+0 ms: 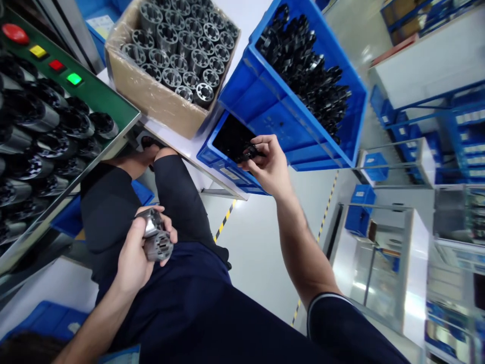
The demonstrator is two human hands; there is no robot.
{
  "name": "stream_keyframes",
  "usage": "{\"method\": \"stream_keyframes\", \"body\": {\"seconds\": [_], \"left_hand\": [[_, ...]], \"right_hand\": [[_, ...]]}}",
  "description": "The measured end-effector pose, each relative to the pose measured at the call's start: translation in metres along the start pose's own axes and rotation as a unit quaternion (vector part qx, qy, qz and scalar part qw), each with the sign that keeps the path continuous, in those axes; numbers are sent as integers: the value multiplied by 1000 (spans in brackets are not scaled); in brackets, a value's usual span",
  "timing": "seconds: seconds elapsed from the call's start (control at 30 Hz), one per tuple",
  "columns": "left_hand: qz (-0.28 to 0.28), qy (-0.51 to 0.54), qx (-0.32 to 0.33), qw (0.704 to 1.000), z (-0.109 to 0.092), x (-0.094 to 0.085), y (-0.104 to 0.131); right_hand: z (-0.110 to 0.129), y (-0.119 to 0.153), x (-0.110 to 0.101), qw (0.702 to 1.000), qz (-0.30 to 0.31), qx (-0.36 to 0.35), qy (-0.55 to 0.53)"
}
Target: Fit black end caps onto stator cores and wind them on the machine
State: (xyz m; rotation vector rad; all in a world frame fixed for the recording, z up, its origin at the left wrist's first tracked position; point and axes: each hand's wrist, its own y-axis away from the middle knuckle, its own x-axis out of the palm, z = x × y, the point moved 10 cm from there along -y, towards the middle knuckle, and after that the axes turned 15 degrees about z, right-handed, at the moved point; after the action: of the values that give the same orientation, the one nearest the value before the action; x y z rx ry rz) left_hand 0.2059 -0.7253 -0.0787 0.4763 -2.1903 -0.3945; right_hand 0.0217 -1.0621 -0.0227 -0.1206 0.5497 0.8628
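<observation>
Two grey metal cylinders (pixel 158 245) with slotted ends lie side by side in my left hand (pixel 136 250), its fingers wrapped round them above my lap. My right hand (pixel 270 164) pinches a small black part (pixel 251 151) over the front of a small blue bin (pixel 245 178), whose inside is dark with black pieces. Behind that bin stands a large blue crate (pixel 261 108), tilted in view, heaped with black parts (pixel 303 65). To its left, a cardboard box (pixel 159 103) lined with clear plastic holds several upright slotted metal cylinders (pixel 172 77).
At the left is a green machine panel (pixel 121 108) with lit buttons (pixel 74 79) and rows of metal cylinders (pixel 45 119). The white table edge (pixel 223 189) runs in front of the bins. Shelves and blue boxes (pixel 359 210) stand at the right beyond the floor.
</observation>
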Motion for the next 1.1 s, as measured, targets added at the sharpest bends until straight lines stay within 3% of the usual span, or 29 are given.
{"method": "stream_keyframes", "body": {"seconds": [0.17, 0.27, 0.33, 0.5, 0.7, 0.83, 0.97, 1.1], "left_hand": [[14, 21, 83, 996, -17, 31, -7], [11, 21, 124, 992, -20, 41, -4], [-13, 10, 132, 991, -19, 40, 3], [-42, -42, 142, 988, -27, 38, 19], [-42, -114, 200, 972, -47, 37, 25], [-10, -98, 188, 977, -45, 39, 22], [30, -148, 212, 965, -52, 41, 26], [75, -166, 172, 968, -45, 44, 28]], "right_hand": [[93, 40, 76, 976, 105, -152, -118], [144, 65, 108, 963, 73, -223, -134], [162, 75, 123, 957, 46, -246, -144], [169, 80, 151, 958, 68, -223, -169], [174, 87, 153, 964, 78, -208, -146], [182, 88, 151, 959, 92, -229, -142], [193, 88, 148, 948, 130, -269, -112], [200, 93, 145, 936, 136, -313, -86]]}}
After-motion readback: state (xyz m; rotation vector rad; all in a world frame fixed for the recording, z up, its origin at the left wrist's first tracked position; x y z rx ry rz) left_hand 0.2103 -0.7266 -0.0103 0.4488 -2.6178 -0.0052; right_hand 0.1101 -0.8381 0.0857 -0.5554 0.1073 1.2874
